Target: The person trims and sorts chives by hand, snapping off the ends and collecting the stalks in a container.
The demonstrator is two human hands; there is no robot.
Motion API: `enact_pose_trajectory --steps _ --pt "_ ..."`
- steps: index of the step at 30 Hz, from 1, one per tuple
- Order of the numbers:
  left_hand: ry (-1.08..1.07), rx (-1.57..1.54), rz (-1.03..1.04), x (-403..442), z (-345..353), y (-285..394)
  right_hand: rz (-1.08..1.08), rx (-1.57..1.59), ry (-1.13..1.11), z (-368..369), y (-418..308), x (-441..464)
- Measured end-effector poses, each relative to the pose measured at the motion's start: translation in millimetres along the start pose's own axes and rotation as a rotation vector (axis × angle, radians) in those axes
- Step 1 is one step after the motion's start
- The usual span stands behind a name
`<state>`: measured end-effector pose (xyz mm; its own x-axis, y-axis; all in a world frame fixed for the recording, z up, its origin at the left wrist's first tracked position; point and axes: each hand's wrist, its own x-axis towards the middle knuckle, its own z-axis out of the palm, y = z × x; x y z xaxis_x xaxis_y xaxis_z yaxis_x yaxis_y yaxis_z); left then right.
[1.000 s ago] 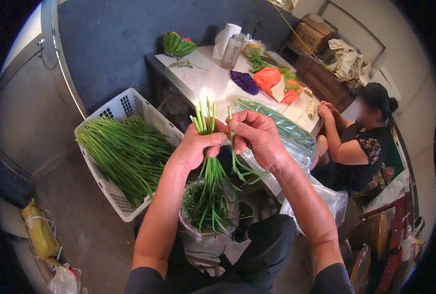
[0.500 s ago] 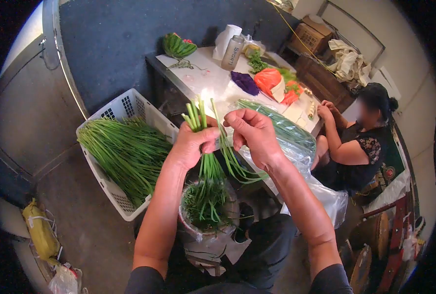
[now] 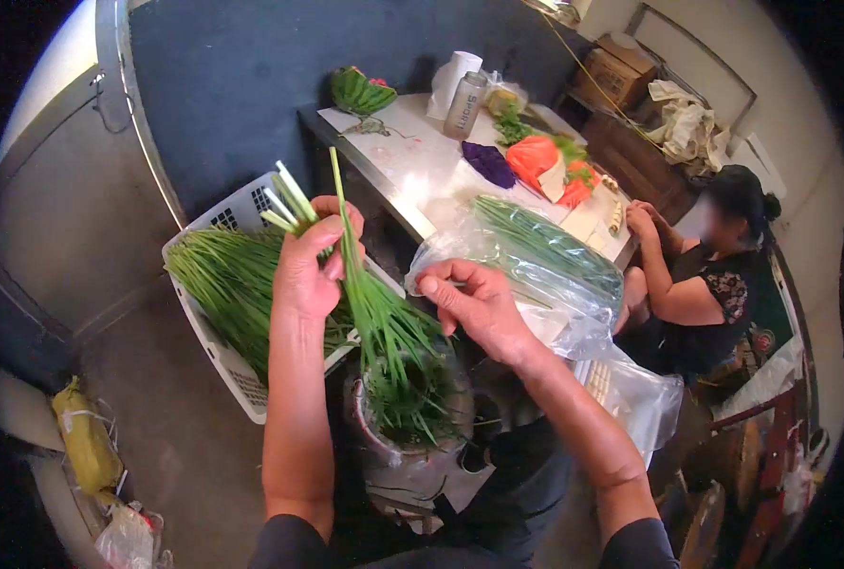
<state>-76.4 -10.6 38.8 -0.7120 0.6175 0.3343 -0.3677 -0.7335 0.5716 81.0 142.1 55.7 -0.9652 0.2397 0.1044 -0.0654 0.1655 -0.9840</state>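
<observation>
My left hand (image 3: 310, 270) is closed around a bunch of garlic chives (image 3: 384, 318). Their pale cut ends point up, and the long green leaves hang down to the right. Below them stands a white bucket (image 3: 393, 476) with loose green leaves inside; the lowest leaf tips overlap its mouth. My right hand (image 3: 469, 302) is to the right of the bunch, apart from it, thumb and fingers bent together in a pinch; whatever they hold, if anything, does not show. Beyond the right hand, more chives lie in a clear plastic bag (image 3: 555, 251) on the table.
A white plastic crate (image 3: 211, 349) of chives (image 3: 232, 284) stands at left. The table (image 3: 398, 156) carries a cut watermelon (image 3: 360, 92), a bottle (image 3: 465, 106), purple cloth (image 3: 488, 163) and an orange bag (image 3: 534, 159). A co-worker (image 3: 716, 275) sits at its right end.
My left hand has moved left with the chives, whose leaves now fan out to the right. My right hand has dropped lower and drawn away from the bunch. The camera view has shifted slightly.
</observation>
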Motion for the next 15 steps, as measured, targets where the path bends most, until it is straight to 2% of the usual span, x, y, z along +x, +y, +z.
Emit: enact_pose_trajectory --steps 3,5,7,11,15 --pt "0.034 0.131 -0.039 -7 -2 1 0.046 -0.003 -0.011 2 12 -5" --pt "0.091 0.284 -0.139 -13 6 -12 0.031 0.044 0.019 3 13 -5" --pt "0.041 0.370 -0.197 -15 7 -26 -0.014 0.071 0.108 1 9 -1" --pt "-0.009 0.406 -0.266 -20 18 -40 -0.057 0.113 0.151 1 10 0" --pt "-0.008 0.505 -0.292 -23 25 -44 -0.047 0.027 0.186 -5 21 -6"
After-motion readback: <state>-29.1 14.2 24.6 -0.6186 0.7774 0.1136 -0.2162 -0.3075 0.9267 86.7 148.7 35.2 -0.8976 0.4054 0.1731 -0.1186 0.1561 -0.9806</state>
